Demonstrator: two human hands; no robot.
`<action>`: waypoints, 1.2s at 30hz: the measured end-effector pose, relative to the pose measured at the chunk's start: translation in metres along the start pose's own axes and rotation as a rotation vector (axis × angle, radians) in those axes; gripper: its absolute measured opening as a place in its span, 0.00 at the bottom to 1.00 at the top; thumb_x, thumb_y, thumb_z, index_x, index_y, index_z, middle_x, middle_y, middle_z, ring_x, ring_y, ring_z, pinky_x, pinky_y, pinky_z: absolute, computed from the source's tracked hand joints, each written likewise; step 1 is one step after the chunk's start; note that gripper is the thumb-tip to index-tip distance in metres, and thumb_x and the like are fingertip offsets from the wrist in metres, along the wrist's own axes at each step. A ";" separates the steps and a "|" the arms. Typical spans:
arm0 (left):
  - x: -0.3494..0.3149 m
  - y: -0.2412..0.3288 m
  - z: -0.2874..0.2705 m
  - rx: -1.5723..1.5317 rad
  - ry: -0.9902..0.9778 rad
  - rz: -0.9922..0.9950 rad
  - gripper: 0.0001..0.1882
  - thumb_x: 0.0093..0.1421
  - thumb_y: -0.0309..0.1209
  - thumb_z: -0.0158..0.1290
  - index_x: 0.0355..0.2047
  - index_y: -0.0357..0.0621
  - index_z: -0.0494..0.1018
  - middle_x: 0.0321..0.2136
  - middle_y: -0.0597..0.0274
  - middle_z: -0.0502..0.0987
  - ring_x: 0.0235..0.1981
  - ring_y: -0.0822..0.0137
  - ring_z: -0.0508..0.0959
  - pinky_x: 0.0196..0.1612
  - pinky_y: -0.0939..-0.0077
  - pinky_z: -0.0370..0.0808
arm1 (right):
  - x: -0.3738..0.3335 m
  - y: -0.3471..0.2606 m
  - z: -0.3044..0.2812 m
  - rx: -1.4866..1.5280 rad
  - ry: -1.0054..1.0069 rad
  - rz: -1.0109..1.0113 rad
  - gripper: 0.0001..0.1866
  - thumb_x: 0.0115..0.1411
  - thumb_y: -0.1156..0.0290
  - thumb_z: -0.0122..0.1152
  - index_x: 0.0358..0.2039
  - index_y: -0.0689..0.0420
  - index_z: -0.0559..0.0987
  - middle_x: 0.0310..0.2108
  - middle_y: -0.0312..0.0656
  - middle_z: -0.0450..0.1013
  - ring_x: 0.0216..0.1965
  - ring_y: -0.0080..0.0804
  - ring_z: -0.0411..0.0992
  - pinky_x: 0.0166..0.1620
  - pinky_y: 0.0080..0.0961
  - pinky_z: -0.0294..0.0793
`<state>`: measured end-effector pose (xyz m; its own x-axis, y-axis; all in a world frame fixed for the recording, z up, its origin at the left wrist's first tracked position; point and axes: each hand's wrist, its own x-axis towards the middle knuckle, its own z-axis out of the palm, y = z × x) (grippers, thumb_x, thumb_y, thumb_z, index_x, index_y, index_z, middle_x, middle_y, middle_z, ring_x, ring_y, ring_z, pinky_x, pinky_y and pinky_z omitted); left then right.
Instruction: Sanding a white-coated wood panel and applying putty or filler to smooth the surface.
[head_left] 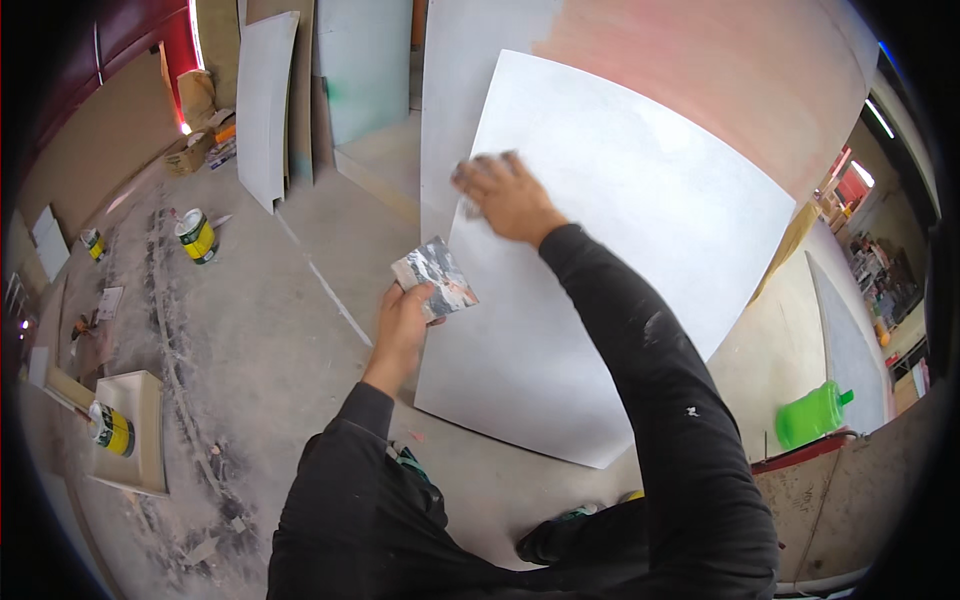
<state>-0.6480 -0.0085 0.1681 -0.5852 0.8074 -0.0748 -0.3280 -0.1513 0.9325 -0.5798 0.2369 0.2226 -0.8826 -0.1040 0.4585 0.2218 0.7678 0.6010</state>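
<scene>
Your left hand [401, 322] grips a paint-streaked rectangular piece [440, 280] by its lower left part, thumb across the face; the piece is tilted and sits in front of the left edge of a white panel [640, 270]. Your right hand [510, 200], blurred, is empty, palm toward the panel and fingers a little spread, at that panel's upper left edge; whether it touches the surface cannot be told. Your sleeves are dark, the right one flecked with white. Below the panel, your dark shoe [545, 540] rests on the grey floor [320, 250]. To your right lies a green translucent jug [808, 416]; to your left, a pale tray [152, 400] holds a yellow-and-black can [113, 430]. Behind the panel rises a larger board [700, 90] with a pinkish patch. Farther off stand a second can [197, 237], a narrow white board [264, 110] and a cardboard box [187, 158].
</scene>
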 end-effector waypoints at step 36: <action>-0.007 -0.003 -0.009 -0.040 0.047 0.057 0.18 0.60 0.34 0.49 0.50 0.44 0.68 0.43 0.62 0.77 0.40 0.68 0.77 0.37 0.71 0.73 | -0.078 0.062 -0.055 0.105 0.147 0.745 0.29 0.57 0.63 0.52 0.60 0.55 0.64 0.59 0.49 0.62 0.59 0.52 0.59 0.55 0.58 0.57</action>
<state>-0.6493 -0.0184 0.1627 -0.6377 0.7692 -0.0398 -0.3222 -0.2195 0.9209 -0.4747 0.2578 0.2603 -0.4493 0.3873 0.8051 0.6898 0.7230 0.0371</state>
